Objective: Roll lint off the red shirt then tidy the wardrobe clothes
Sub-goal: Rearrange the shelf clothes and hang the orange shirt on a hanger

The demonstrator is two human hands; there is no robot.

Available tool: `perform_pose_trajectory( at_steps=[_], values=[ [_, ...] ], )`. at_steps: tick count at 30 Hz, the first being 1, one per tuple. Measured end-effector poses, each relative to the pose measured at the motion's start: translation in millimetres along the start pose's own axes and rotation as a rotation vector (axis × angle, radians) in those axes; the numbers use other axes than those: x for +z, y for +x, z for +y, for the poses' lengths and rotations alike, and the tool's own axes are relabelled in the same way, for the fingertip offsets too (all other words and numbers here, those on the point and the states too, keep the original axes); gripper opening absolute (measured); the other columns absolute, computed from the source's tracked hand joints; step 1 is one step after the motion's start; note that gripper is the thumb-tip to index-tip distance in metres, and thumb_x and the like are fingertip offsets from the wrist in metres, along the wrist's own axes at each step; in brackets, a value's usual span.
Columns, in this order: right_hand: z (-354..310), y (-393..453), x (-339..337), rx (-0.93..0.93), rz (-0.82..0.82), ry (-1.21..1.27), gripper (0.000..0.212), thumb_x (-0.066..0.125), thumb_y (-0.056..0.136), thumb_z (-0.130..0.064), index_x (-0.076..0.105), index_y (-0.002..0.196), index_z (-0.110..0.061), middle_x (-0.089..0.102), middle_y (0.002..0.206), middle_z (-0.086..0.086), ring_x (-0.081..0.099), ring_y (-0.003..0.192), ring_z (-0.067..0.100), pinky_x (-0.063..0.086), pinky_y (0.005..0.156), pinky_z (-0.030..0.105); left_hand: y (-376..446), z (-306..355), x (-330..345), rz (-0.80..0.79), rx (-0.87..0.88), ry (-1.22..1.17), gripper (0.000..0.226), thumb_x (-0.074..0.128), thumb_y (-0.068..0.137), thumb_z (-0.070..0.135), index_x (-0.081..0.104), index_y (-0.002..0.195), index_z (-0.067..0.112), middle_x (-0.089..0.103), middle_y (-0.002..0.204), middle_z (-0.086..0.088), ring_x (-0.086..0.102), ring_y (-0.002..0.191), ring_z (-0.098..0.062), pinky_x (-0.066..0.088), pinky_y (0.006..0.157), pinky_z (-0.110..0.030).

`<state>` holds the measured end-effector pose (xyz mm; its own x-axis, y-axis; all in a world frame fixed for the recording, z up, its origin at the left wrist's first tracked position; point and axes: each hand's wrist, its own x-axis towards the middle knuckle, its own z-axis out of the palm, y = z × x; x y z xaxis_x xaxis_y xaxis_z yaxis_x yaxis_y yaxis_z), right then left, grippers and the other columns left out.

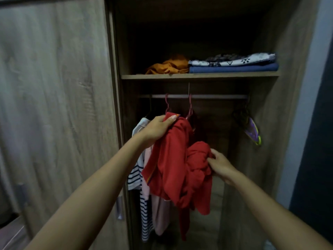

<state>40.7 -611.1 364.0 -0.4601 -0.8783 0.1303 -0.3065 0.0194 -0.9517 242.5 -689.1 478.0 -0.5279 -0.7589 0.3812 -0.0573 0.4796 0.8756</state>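
Gripping the bunched red shirt (173, 159) by its collar, left hand (156, 129), right hand (220, 164) clutching its crumpled lower folds

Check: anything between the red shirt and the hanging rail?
Nothing visible. Left hand and right hand both grip the red shirt just below the rail; two red hangers hang there, striped top to the left.

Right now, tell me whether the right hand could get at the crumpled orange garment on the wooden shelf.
Probably yes, once freed. The right hand is gripping the bunched red shirt, well below the wooden shelf. The crumpled orange garment lies at the shelf's open front edge with nothing before it.
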Motion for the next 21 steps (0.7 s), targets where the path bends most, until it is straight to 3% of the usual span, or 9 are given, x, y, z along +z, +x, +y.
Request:
perform_pose_trajectory(
  at_steps=[3,5,7,9,11,14,15,19,21],
  values=[
    [-7,-8,3,0.069,-0.051,-0.158,0.054,0.056,0.089,-0.005,0.046,0.14,-0.021,0.062,0.113,-0.001,0.064,0.093,0.017,0.047,0.06,0.022,3,-3,-1,0.012,0.0,-0.03,0.027,0.05,0.098,0.029,0.067,0.114,0.016,0.068,0.092,0.008,0.063,0.086,-0.003,0.049,0.082,-0.016],
    [-17,-12,7,0.093,-0.114,-0.226,0.064,0.059,0.091,-0.013,0.032,0.148,-0.023,0.051,0.134,0.002,0.058,0.108,0.018,0.044,0.061,0.018,6,-3,1,0.026,-0.009,-0.03,0.03,0.048,0.099,0.027,0.065,0.117,0.011,0.069,0.1,-0.002,0.063,0.093,-0.012,0.049,0.09,-0.026],
    [-27,-9,10,-0.001,-0.068,-0.284,0.065,0.062,0.09,-0.017,0.033,0.148,-0.019,0.045,0.143,0.009,0.054,0.11,0.014,0.041,0.067,0.01,12,-2,2,0.051,-0.015,0.011,0.032,0.045,0.1,0.021,0.058,0.126,0.008,0.064,0.116,-0.008,0.06,0.106,-0.018,0.045,0.103,-0.034],
    [-40,-10,14,-0.085,0.019,-0.224,0.054,0.064,0.089,-0.018,0.047,0.14,-0.018,0.058,0.122,0.006,0.06,0.091,0.012,0.046,0.07,0.016,18,-2,4,0.091,-0.037,0.096,0.043,0.044,0.099,0.014,0.042,0.141,0.013,0.054,0.128,-0.005,0.054,0.115,-0.019,0.042,0.106,-0.036],
    [-51,-16,19,-0.103,0.008,-0.069,0.04,0.064,0.088,-0.015,0.057,0.127,-0.018,0.061,0.098,0.002,0.06,0.074,0.011,0.05,0.064,0.023,22,-6,7,0.097,-0.083,0.074,0.052,0.041,0.096,0.006,0.035,0.145,0.022,0.057,0.122,-0.007,0.058,0.1,-0.018,0.051,0.089,-0.033],
    [-62,-26,28,-0.141,-0.117,-0.058,0.034,0.067,0.087,-0.021,0.057,0.119,-0.019,0.06,0.086,0.001,0.06,0.068,0.012,0.049,0.061,0.027,14,-8,20,0.009,-0.177,-0.123,0.045,0.031,0.095,-0.008,0.048,0.13,0.014,0.058,0.082,-0.009,0.057,0.053,-0.007,0.046,0.049,-0.021],
    [-63,-29,32,-0.14,-0.152,-0.098,0.038,0.068,0.086,-0.026,0.053,0.12,-0.023,0.06,0.087,0.001,0.061,0.07,0.012,0.049,0.062,0.028,11,-8,24,-0.012,-0.205,-0.185,0.043,0.027,0.096,-0.01,0.051,0.126,0.011,0.056,0.078,-0.007,0.056,0.051,-0.006,0.045,0.047,-0.019],
    [-58,-30,49,-0.138,-0.113,-0.227,0.063,0.075,0.073,-0.049,0.041,0.125,-0.034,0.061,0.09,-0.008,0.062,0.077,0.009,0.048,0.067,0.026,16,-7,30,-0.055,-0.255,-0.401,0.041,0.023,0.098,-0.006,0.059,0.092,0.013,0.055,0.079,-0.007,0.051,0.066,-0.012,0.042,0.06,-0.025],
    [-53,-31,58,-0.164,-0.043,-0.299,0.055,0.073,0.074,-0.048,0.045,0.119,-0.032,0.065,0.099,-0.009,0.064,0.091,0.011,0.05,0.08,0.028,17,0,31,-0.067,-0.282,-0.437,0.04,0.024,0.099,-0.003,0.057,0.085,0.014,0.053,0.077,-0.005,0.053,0.06,-0.009,0.047,0.056,-0.023]
  ],
)
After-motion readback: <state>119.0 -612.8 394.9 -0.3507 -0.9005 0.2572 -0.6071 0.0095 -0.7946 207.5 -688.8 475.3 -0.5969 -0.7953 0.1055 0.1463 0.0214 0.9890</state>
